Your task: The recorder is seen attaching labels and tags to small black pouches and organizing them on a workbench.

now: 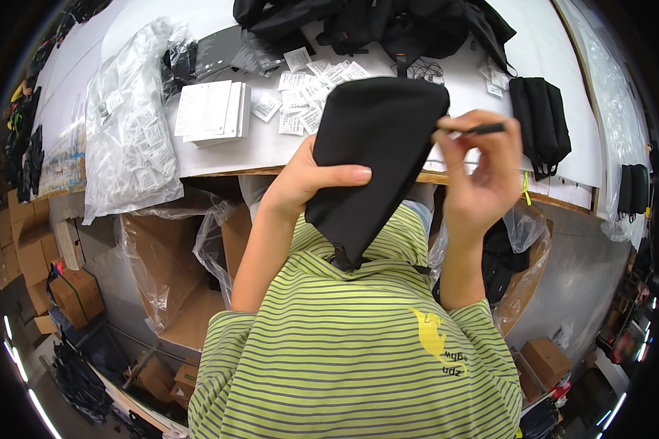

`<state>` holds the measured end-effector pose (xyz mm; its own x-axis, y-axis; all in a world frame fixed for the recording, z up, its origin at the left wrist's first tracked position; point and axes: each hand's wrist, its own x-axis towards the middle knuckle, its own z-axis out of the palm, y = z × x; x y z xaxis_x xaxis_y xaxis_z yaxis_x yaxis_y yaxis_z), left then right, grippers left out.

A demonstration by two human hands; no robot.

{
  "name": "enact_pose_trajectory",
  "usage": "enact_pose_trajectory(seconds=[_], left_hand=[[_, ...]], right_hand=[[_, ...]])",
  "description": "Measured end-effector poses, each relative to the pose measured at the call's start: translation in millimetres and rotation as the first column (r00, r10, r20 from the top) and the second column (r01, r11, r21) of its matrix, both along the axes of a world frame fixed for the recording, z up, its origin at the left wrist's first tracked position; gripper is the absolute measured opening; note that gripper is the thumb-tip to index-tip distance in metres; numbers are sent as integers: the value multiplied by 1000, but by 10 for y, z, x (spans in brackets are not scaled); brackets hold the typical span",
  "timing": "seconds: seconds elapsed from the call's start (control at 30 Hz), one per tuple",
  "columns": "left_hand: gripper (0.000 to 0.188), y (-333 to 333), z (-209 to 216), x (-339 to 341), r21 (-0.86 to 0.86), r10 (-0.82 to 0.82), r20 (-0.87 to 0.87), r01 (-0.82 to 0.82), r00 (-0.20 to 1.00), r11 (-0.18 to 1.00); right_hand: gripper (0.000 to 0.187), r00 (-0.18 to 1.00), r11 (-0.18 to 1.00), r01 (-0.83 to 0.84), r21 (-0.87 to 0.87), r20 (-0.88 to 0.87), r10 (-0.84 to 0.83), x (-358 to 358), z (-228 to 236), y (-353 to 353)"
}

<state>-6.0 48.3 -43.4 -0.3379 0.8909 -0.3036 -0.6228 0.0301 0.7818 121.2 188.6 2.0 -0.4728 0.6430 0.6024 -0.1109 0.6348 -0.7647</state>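
A black fabric pouch (388, 139) with rounded corners is held up in front of my chest, tilted, its narrow end pointing down. My left hand (322, 172) grips its left side, the thumb lying flat across the front. At the pouch's right edge is my right hand (483, 161), smeared a little by motion. Its thumb and fingers are closed on a short dark stick-shaped thing (489, 129), whose exact kind I cannot make out. Its near end points toward the pouch, and whether it touches the fabric is unclear.
Loose white printed packets (307, 91) lie beyond the pouch, beside a stack of white cards (211, 113). A clear plastic bag (132, 132) fills the table's left. Black bags (388, 29) are heaped at the back; black pouches (540, 124) lie right. Plastic-lined cartons (172, 263) stand below the edge.
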Motion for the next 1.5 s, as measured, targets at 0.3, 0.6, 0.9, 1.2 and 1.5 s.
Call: enact_pose_trajectory(seconds=[0.3,0.6,0.9,1.2,1.5], left_hand=[[34,-7,-174,-89,131,117,543,-222,831,966],[22,61,-70,-53,17,269,462,-312,845,950],[28,1,-178,-180,-38,350,399,-366,847,930],[32,-80,-24,125,-18,263,356,-275,897,961],[65,-309,-131,-168,261,289,-579,-162,763,952]], right_hand=[[14,849,875,-404,-269,247,468,100,-47,-322],[12,782,796,-457,-398,247,572,134,-94,-381],[28,877,893,-356,-276,231,421,125,-61,-361],[46,840,762,-371,531,541,31,57,-210,-192],[38,849,872,-455,-179,207,486,136,-23,109]])
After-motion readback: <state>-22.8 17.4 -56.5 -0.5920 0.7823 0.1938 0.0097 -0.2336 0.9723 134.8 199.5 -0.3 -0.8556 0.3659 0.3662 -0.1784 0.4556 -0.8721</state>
